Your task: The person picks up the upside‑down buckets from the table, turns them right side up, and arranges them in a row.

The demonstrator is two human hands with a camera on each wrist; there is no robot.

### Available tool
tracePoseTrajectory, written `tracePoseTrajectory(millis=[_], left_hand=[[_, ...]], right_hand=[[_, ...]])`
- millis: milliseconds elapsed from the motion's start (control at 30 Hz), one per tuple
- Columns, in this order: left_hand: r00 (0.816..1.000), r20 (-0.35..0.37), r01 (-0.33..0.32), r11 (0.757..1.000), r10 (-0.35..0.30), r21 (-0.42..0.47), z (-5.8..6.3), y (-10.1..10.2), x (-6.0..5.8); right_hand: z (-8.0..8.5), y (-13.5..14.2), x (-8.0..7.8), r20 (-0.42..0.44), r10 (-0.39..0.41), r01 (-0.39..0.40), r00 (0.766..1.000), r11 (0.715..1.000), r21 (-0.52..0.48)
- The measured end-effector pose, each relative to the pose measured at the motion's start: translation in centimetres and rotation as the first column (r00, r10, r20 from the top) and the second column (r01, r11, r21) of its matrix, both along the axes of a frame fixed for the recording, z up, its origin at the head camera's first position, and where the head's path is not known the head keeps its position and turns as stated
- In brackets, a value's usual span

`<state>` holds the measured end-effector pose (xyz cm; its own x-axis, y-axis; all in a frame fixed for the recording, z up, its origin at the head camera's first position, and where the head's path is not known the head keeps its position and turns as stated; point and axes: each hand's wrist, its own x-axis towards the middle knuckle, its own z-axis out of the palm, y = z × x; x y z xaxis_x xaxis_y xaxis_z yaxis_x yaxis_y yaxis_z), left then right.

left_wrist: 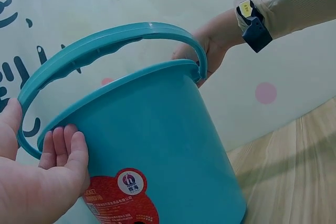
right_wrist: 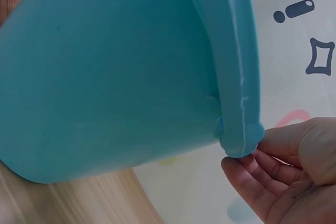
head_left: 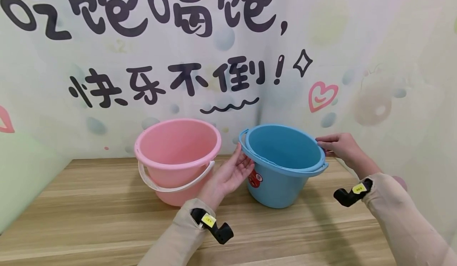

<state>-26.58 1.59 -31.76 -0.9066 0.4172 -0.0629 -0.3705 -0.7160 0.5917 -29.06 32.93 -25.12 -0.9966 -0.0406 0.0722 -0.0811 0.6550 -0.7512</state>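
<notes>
A light blue bucket (head_left: 276, 186) stands on the table, its open top up and its rim sloping down to the right in the head view. A red label (left_wrist: 123, 203) shows on its side. At its left edge my left hand (head_left: 228, 176) has bent fingers against the underside of the rim, the thumb beside the blue handle (left_wrist: 100, 45). On the opposite side my right hand (head_left: 342, 147) pinches the rim near the handle joint (right_wrist: 241, 142). Just left of my left hand stands a pink bucket (head_left: 175, 178) with a white handle (head_left: 180, 188) hanging down its front.
The wood-grain table (head_left: 96, 226) runs under both buckets. Close behind them rises a pale printed wall (head_left: 228, 71) with large dark lettering. Black devices (head_left: 353, 194) are strapped to both wrists over beige sleeves.
</notes>
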Motion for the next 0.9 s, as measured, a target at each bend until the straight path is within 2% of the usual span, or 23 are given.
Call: tracePoseTrajectory(millis=[500, 900], left_hand=[[0.999, 0.044, -0.022, 0.999, 0.024, -0.039, -1.6, -0.7, 0.1], [0.992, 0.089, -0.091, 0.995, 0.095, -0.050, -3.6, -0.9, 0.0]], right_hand=[[-0.3, 0.1, 0.1, -0.024, 0.000, 0.000, 1.000, 1.000, -0.023], [-0.4, 0.1, 0.2, -0.022, -0.017, 0.016, 1.000, 0.999, -0.030]])
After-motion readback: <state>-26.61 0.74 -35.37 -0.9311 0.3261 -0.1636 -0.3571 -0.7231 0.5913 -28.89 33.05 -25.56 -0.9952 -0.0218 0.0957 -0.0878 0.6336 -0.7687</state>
